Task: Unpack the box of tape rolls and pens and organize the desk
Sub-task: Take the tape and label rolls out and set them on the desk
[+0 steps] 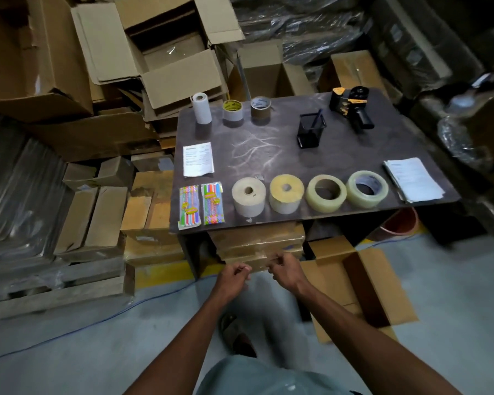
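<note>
The desk (283,138) is being viewed from above and appears largely organised. Along the near edge, four large tape rolls are being kept in a straight row: a beige roll (248,196), a yellowish roll (286,193), a clear roll (326,193) and a second clear roll (367,189), each just beside the next, none seen touching. Two pen packs (201,205) are being kept side by side at the near left corner, with a printed sheet (198,159) behind them. At the far edge, a white roll (201,107) and two smaller tape rolls (246,109) are being kept upright in line. A black pen holder (311,130) with one pen in it is being kept right of centre, a tape dispenser (351,105) at the far right corner, and a paper stack (414,179) at the near right edge.

The open cardboard box (362,283) is being left on the floor, right of the person; its interior is only partly visible, so it cannot be confirmed as empty.

The left hand (233,277) and right hand (285,269) are being held low in front of the desk, fingers loosely curled, close to each other. A thin pale item may be pinched in the left; this cannot be told, owing to blur.

Judgement: unpacking and arranging are being brought near completion; remaining work is probably limited to box disposal.
</note>
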A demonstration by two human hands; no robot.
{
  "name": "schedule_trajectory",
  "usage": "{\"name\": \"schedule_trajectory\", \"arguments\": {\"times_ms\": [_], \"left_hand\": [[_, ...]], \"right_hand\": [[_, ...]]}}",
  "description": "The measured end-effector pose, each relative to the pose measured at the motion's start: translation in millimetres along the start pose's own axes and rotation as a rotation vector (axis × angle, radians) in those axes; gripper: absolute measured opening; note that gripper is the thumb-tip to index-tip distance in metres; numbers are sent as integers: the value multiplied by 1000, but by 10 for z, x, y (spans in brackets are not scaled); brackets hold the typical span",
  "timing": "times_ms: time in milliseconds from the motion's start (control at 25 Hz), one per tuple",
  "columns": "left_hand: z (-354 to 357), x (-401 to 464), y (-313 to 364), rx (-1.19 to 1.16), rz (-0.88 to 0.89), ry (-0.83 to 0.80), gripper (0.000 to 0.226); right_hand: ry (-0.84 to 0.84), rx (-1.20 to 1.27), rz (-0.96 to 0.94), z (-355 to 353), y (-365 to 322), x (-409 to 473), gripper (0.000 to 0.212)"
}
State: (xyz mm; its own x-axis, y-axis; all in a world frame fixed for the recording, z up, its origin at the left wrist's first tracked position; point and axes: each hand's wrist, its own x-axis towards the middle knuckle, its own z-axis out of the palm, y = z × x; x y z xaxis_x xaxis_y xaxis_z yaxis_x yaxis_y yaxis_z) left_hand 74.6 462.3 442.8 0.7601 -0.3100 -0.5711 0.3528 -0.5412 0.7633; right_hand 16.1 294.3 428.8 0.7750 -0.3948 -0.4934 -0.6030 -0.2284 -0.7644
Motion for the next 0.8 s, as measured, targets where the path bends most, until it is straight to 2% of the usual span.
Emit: {"name": "schedule_trajectory", "arguments": {"times_ms": [160, 280, 440, 680, 800], "left_hand": [[673, -407, -35, 46, 4, -17, 13], [1230, -729, -107, 80, -5, -32, 18], [1865, -975, -212, 142, -30, -74, 16], [2703, -974, -103, 180, -27, -167, 13], [3053, -859, -25, 180, -54, -206, 14]], "right_hand": [[17, 35, 43, -428, 734, -330, 10], [33, 94, 102, -774, 1393, -612, 17], [53, 140, 194, -1129, 2167, -859, 14], [90, 175, 268, -1701, 2435, -1126, 17], [101, 116, 323, -1954, 2586, -1052, 18]]}}
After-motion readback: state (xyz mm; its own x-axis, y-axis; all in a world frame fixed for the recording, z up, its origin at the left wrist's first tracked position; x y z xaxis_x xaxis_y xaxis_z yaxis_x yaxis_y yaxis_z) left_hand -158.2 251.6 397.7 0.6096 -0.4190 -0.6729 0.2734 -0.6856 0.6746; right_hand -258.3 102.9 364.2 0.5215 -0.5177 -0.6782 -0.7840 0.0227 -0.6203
